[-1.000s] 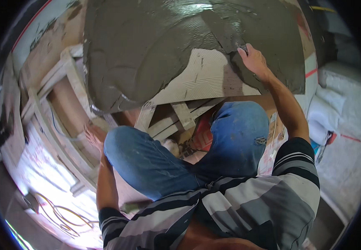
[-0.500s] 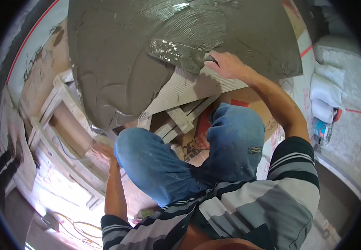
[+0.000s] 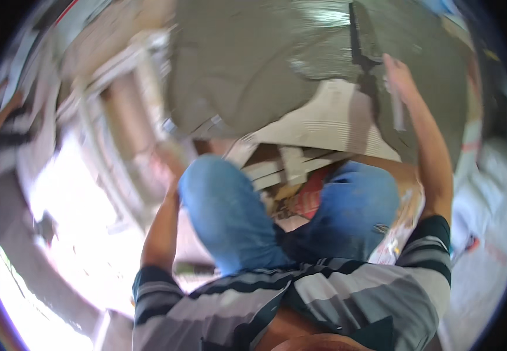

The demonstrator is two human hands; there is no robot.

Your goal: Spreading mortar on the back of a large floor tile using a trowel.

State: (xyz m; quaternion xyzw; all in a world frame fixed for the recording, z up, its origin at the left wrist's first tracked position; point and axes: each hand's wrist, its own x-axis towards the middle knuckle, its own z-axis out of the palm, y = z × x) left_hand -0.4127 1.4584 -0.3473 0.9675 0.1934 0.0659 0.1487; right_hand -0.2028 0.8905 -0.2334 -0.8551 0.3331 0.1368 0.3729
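My right hand (image 3: 402,79) is closed on a trowel at the upper right. The trowel's mortar-smeared blade (image 3: 368,35) points away from me over wet grey mortar (image 3: 236,64), with a dark line along its left side. Below that hand is a narrow pale strip that I cannot make out. Between the mortar and my knees shows a bare patch of pale ridged board (image 3: 317,126), crossed by a shadow. My left hand (image 3: 168,167) is low beside my left knee, near a pale wooden frame (image 3: 98,126); blur hides its fingers.
Under the board's near edge are wooden slats (image 3: 291,164) and printed cardboard (image 3: 309,199). White bags (image 3: 475,205) lie to the right. At the far left another person's arm (image 3: 2,120) reaches in. Strong glare covers the lower left floor.
My right hand has moved right and away from me, and the trowel has turned from lying crosswise to pointing away. The view has shifted left; the other person's arm has come into sight.
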